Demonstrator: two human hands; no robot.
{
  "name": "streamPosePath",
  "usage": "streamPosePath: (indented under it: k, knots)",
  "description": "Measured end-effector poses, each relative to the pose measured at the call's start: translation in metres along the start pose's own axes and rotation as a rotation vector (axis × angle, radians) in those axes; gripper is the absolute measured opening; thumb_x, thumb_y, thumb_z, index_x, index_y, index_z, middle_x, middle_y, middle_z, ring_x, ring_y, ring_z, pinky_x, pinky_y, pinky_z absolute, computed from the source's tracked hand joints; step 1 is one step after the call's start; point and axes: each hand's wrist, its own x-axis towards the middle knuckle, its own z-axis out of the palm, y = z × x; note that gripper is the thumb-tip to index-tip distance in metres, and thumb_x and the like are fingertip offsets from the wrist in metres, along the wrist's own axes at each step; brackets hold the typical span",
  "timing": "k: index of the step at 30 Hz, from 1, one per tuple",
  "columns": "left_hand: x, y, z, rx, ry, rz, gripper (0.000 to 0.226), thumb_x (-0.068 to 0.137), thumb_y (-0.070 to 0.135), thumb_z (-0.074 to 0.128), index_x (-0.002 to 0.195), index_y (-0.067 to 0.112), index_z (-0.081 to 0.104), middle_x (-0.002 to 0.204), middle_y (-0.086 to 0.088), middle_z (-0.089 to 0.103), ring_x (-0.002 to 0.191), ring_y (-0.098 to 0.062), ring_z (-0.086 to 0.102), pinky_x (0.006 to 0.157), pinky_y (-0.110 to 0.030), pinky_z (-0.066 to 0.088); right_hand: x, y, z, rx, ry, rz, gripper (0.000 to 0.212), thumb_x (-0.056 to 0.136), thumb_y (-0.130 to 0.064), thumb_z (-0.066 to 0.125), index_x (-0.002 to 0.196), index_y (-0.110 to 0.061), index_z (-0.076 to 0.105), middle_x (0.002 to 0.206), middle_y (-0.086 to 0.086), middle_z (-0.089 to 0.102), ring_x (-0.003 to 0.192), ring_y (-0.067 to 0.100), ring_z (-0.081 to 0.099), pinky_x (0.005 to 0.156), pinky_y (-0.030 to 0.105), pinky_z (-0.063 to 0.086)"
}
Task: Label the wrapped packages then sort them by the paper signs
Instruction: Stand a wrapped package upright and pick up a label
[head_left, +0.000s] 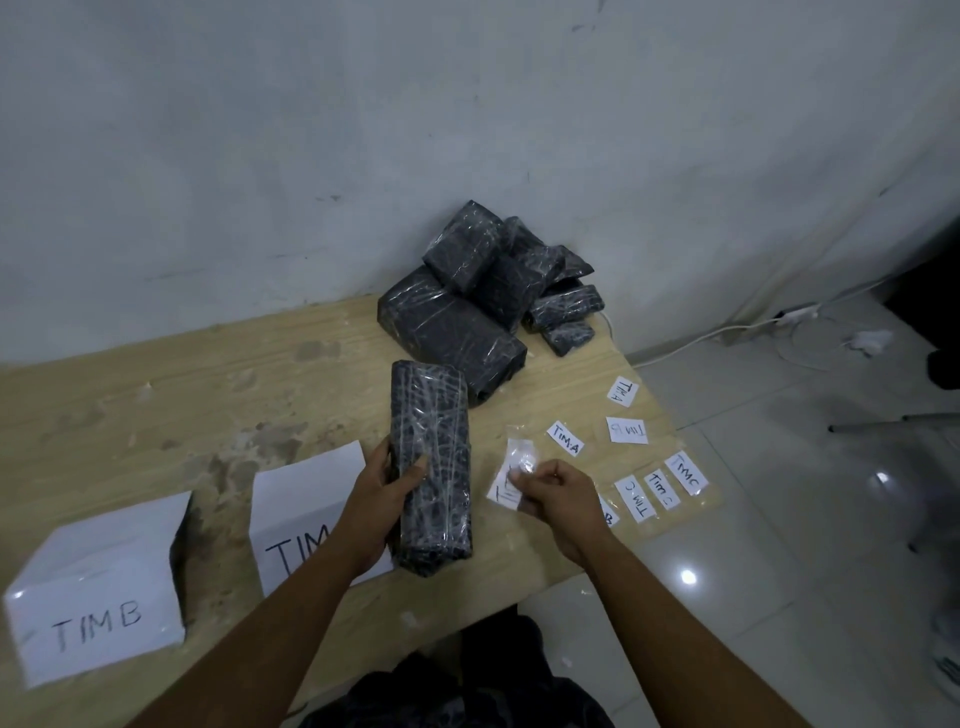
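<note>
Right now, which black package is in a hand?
The long package lying alone in front, gripped by the left hand; the others sit untouched in the pile by the wall.

Back left: we see bare top of the pale wooden table from the grey wall down to the signs, open room for a hand.
Back right corner: a heap of black plastic-wrapped packages fills it, against the wall.
Centre: a long black wrapped package, gripped by the left hand, runs front to back with its far end close to the heap; it bars sideways passage.
Right strip: small white paper labels lie scattered out to the table's edge; the right hand pinches one label there.
Near left: a folded white paper sign marked TIM B and a second white paper sign sit side by side. We find a narrow bare gap between them.
</note>
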Motion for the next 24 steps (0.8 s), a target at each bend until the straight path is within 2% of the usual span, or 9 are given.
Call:
streamPosePath:
  k: [4,8,11,15,17,20,24]
  knots:
    - [-0.003,0.006,0.004,-0.063,-0.033,-0.003,0.044,0.092,0.021,0.063,0.133,0.028,0.051,0.119,0.001,0.067,0.103,-0.023,0.069,0.082,-0.043,0.057,-0.009,-0.031,0.023,0.129,-0.088,-0.035,0.026,0.079,-0.008,0.076,0.07,-0.013,0.052,0.068,0.007,0.065,0.066,0.015,0.064,0.063,0.031,0.059]
    - [-0.01,0.012,0.009,-0.045,-0.079,0.03,0.041,0.094,0.021,0.059,0.134,0.027,0.05,0.121,-0.003,0.068,0.102,-0.025,0.069,0.084,-0.042,0.057,-0.017,-0.05,0.048,-0.043,-0.15,-0.136,0.028,0.08,-0.016,0.077,0.07,-0.015,0.051,0.071,0.009,0.065,0.061,0.017,0.061,0.046,0.024,0.046]
    - [-0.014,0.017,0.01,-0.076,-0.094,0.036,0.034,0.098,0.024,0.052,0.132,0.024,0.053,0.12,-0.008,0.069,0.103,-0.028,0.069,0.088,-0.046,0.056,-0.02,-0.056,0.062,-0.194,-0.186,-0.224,0.025,0.078,-0.015,0.079,0.074,-0.012,0.054,0.072,0.008,0.069,0.056,0.016,0.064,0.042,0.023,0.038]
    - [-0.02,0.021,0.01,-0.009,-0.108,0.062,0.034,0.098,0.045,0.044,0.127,0.033,0.058,0.119,-0.004,0.07,0.108,-0.026,0.067,0.095,-0.049,0.052,-0.022,-0.064,0.075,-0.26,-0.212,-0.29,0.024,0.078,-0.006,0.078,0.078,-0.003,0.054,0.075,0.012,0.068,0.048,0.011,0.062,0.041,0.015,0.04]
    - [-0.023,0.024,0.009,0.042,-0.098,0.093,0.034,0.093,0.052,0.049,0.123,0.039,0.059,0.117,0.001,0.07,0.105,-0.02,0.069,0.093,-0.047,0.054,-0.019,-0.064,0.08,-0.296,-0.213,-0.321,0.025,0.078,-0.003,0.078,0.078,-0.001,0.053,0.08,0.021,0.067,0.047,0.011,0.062,0.042,0.015,0.044]
    - [-0.026,0.027,0.008,0.076,-0.094,0.152,0.03,0.087,0.043,0.063,0.116,0.044,0.058,0.114,0.008,0.071,0.101,-0.013,0.07,0.088,-0.039,0.057,-0.013,-0.061,0.084,-0.372,-0.179,-0.378,0.03,0.075,-0.009,0.081,0.077,0.002,0.054,0.084,0.028,0.066,0.045,0.014,0.058,0.047,0.021,0.047]
    - [-0.027,0.027,0.007,0.101,-0.11,0.189,0.045,0.083,0.026,0.074,0.123,0.035,0.056,0.113,0.006,0.071,0.101,-0.015,0.07,0.087,-0.039,0.057,-0.004,-0.055,0.083,-0.499,-0.107,-0.459,0.033,0.071,-0.025,0.085,0.073,-0.006,0.059,0.072,0.015,0.065,0.051,0.011,0.049,0.05,0.024,0.044]
